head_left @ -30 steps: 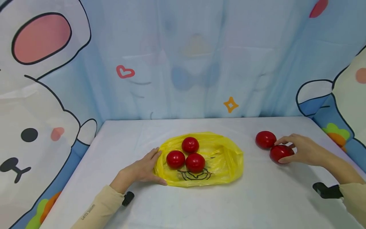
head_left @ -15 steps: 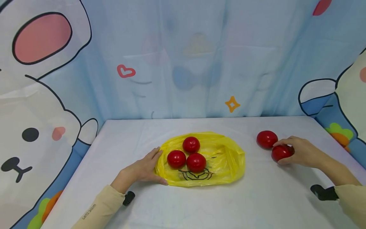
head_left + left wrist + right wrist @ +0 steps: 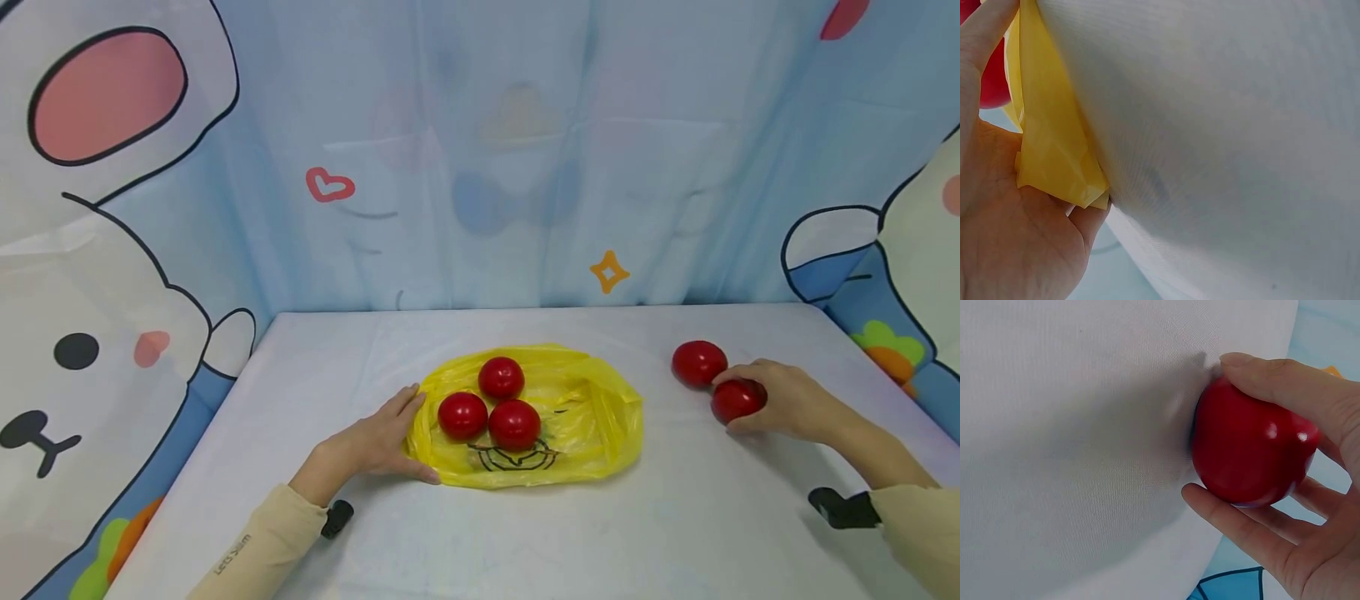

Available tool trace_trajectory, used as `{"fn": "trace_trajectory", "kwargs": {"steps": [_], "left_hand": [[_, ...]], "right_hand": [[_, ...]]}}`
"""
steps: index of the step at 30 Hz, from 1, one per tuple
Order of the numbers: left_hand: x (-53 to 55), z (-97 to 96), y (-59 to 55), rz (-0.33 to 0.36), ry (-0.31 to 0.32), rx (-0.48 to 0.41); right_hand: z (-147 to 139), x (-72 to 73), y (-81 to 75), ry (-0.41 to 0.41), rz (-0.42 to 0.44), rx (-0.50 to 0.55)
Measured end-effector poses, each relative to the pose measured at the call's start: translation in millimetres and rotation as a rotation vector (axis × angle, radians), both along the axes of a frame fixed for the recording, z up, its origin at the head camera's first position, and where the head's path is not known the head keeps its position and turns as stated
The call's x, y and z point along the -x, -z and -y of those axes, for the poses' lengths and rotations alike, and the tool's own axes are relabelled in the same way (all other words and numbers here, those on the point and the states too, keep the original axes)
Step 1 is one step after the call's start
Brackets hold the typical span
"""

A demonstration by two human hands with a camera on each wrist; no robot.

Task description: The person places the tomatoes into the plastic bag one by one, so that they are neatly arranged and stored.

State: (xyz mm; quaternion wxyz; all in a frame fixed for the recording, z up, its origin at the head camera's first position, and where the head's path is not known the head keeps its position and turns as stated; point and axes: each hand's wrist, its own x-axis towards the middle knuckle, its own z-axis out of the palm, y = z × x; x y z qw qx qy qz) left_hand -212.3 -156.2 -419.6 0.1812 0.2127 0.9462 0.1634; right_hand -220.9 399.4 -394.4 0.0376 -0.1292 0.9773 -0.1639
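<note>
A glossy red apple sits between the thumb and fingers of my right hand, which grips it from the right side. Just behind it on the table lies a second red apple. My left hand rests with fingers spread at the left edge of a flattened yellow plastic bag. In the left wrist view a fold of the yellow bag lies against the palm. Three more red apples, one of them the front apple, are grouped on the bag's left half.
A white cloth covers the table. Behind it hangs a pale blue curtain with cartoon prints, close to the table's far edge. Black wrist devices, such as the right one, stick out at the sleeves.
My right hand has settled closer around the front right apple, its fingers and thumb drawing in. The left hand, the bag and the apples on it stay where they were.
</note>
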Motion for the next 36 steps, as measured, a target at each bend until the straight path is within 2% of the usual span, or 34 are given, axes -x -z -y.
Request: {"fn": "trace_trajectory", "kwargs": {"steps": [6,12,17,22,30,36], "left_hand": [[1.1,0.7,0.8,0.000,0.006,0.012],[1.2,1.9,-2.5,0.003,-0.003,0.017],[1.0,2.3,-2.0,0.008,-0.006,0.011],[0.2,-0.3,-1.2,0.013,0.002,0.000],[3.0,-2.4,1.4,-0.003,0.017,-0.004],[4.5,1.4,3.2,-0.003,-0.004,0.025]], "right_hand": [[2,-2.8,-8.7,-0.010,0.009,-0.002],[17,3.5,-33.1,-0.042,-0.050,-0.016],[60,14.5,-59.8,-0.063,-0.070,-0.016],[118,25.2,-77.7,-0.145,-0.093,0.021],[196,45.7,-78.2,-0.352,-0.050,0.064],[226,54.4,-62.1,-0.409,0.059,0.072]]}}
